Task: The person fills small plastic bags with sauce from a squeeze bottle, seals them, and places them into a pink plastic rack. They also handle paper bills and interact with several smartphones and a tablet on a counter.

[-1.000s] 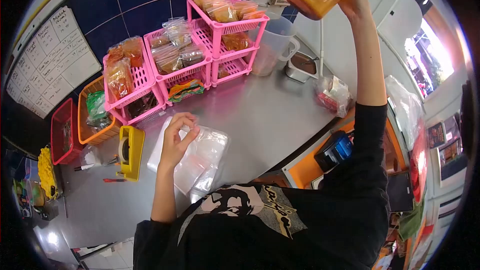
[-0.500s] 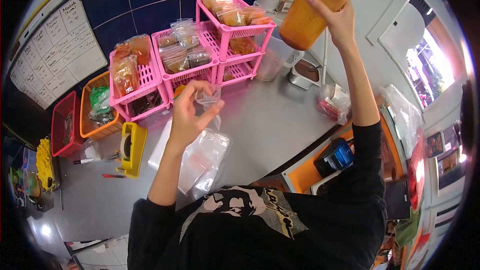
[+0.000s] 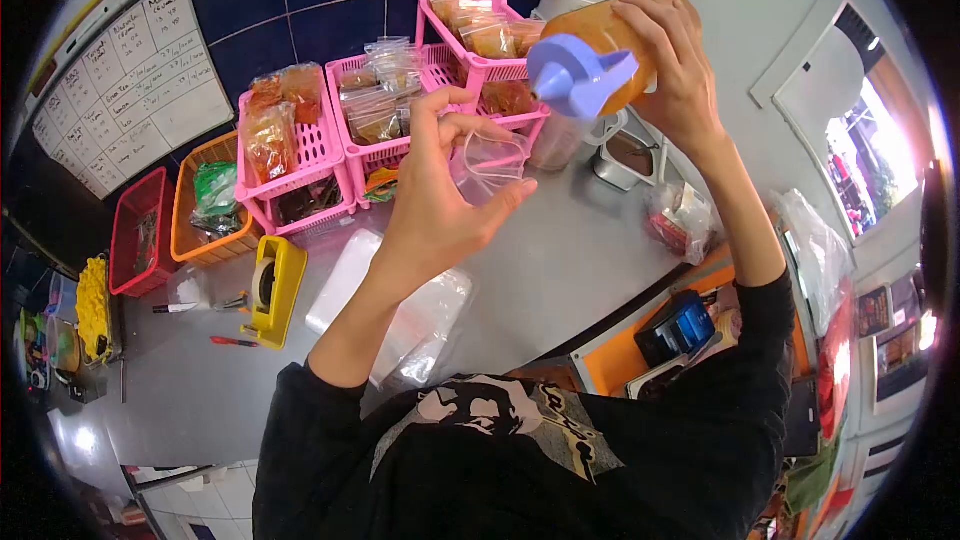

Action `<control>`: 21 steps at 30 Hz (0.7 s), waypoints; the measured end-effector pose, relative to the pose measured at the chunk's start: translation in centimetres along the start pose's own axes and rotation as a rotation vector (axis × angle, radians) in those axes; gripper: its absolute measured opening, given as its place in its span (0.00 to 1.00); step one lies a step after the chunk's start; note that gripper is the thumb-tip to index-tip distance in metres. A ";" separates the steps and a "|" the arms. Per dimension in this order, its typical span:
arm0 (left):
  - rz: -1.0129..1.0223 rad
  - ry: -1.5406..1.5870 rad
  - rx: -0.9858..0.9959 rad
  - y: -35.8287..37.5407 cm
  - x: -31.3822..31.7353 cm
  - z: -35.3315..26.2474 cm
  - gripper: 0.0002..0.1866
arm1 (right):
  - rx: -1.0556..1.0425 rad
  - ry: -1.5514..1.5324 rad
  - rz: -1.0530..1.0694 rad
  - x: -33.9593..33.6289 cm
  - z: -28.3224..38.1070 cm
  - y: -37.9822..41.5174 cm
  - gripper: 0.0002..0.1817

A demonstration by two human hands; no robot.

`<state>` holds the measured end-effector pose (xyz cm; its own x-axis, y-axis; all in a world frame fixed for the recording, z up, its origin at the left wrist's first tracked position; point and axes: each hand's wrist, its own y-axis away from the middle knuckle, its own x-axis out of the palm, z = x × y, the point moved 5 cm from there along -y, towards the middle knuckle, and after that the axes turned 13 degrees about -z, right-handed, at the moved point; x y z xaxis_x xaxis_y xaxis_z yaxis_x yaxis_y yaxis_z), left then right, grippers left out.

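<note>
My left hand [image 3: 435, 195] holds a small clear plastic bag [image 3: 492, 165], its mouth spread open between thumb and fingers. My right hand [image 3: 678, 70] is wrapped round a bottle [image 3: 592, 28] of orange-brown liquid. The bottle is tipped, and its lilac spout lid [image 3: 572, 78] points down and left, a little above the bag. No stream of liquid can be made out between the two. On the steel counter [image 3: 545, 270] below my left forearm lie flat clear plastic bags [image 3: 425, 330].
Pink baskets [image 3: 310, 150] with filled bags stand along the tiled wall, beside an orange basket [image 3: 185, 195] and a red basket [image 3: 125, 250]. A yellow tape dispenser [image 3: 285, 290] sits at left. A metal container of brown contents [image 3: 630, 155] stands at back right.
My right hand has lowered and tipped the bottle, so its lid now faces the bag. My left hand has risen to the right with the bag, whose mouth now shows wider.
</note>
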<state>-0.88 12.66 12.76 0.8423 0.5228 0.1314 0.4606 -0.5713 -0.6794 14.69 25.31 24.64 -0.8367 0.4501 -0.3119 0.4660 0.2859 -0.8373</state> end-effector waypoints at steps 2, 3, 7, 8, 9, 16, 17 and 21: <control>-0.007 -0.010 -0.029 0.0 0.2 -0.4 0.40 | -0.051 0.036 -0.001 -0.4 0.7 -0.3 0.37; -0.016 -0.019 -0.056 0.0 0.3 -0.5 0.41 | -0.104 0.072 -0.001 -0.6 1.1 -0.4 0.35; -0.022 -0.030 -0.061 -0.4 0.7 -1.1 0.42 | -0.307 0.208 -0.004 -1.0 2.5 -1.1 0.30; -0.022 -0.011 -0.086 -0.6 0.9 -1.1 0.43 | -0.408 0.237 -0.033 -1.2 3.3 -1.4 0.28; -0.022 0.008 -0.111 -0.7 1.0 -1.0 0.44 | -0.510 0.266 -0.063 -1.4 4.0 -1.6 0.26; 0.086 0.260 -0.307 -2.6 0.9 -0.6 0.47 | -0.752 0.310 -0.331 -1.2 3.7 -3.6 0.34; 0.127 0.290 -0.333 -3.0 1.0 -1.5 0.46 | -0.706 0.289 -0.281 -1.4 3.5 -4.3 0.38; 0.165 0.242 -0.311 -4.7 0.5 -3.6 0.44 | -0.773 0.403 -0.148 -3.0 3.0 -7.2 0.29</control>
<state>-1.60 13.36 18.63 0.9362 0.2659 0.2297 0.3452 -0.8180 -0.4600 12.95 19.35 30.29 -0.8070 0.5851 0.0798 0.5468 0.7914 -0.2735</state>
